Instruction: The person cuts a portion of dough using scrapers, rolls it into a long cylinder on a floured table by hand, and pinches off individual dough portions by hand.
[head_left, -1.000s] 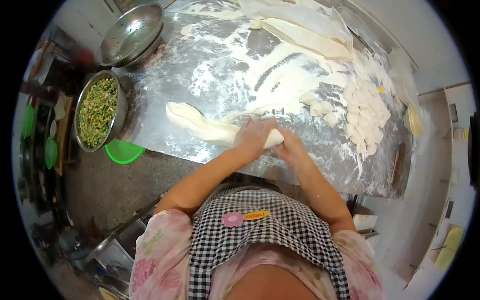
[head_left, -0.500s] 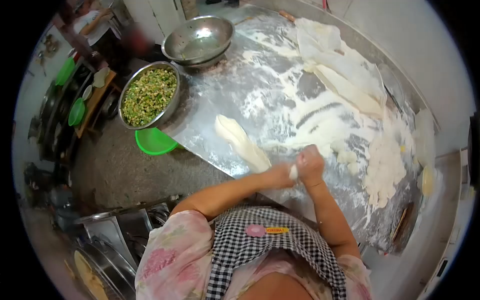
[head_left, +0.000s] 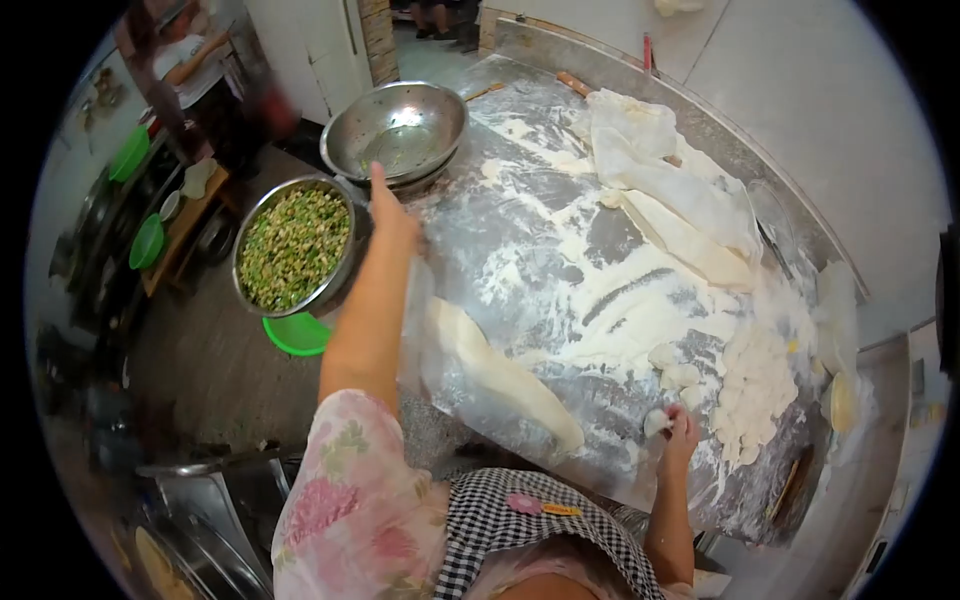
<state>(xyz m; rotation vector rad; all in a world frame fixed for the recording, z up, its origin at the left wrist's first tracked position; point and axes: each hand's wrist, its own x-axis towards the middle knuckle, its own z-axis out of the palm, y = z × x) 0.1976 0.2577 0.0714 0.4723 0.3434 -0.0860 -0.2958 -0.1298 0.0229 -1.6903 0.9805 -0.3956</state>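
Note:
A long roll of white dough [head_left: 505, 376] lies by itself near the front edge of the floured metal table [head_left: 500, 230]. My left hand [head_left: 393, 215] reaches out between a steel bowl of chopped green and yellow filling [head_left: 295, 245] and an emptier steel bowl [head_left: 395, 130]. Its thumb points up; its fingers are mostly hidden, so its grip is unclear. My right hand [head_left: 682, 430] is low on the right, its fingers pinched on a small dough piece [head_left: 657, 422]. Small flattened dough pieces [head_left: 678, 370] and a floury pile of dough pieces [head_left: 755, 390] are just beyond it.
A long dough strip [head_left: 685, 240] lies partly under a translucent sheet [head_left: 635, 130] at the back right. A green basin [head_left: 297, 334] is below the filling bowl. Another person [head_left: 195, 75] stands at the far left. A wooden stick [head_left: 574, 84] rests at the back edge.
My hands have parted: the left has gone up and left to the bowls, the right down and right with a small dough piece. The dough roll is released. The view has shifted.

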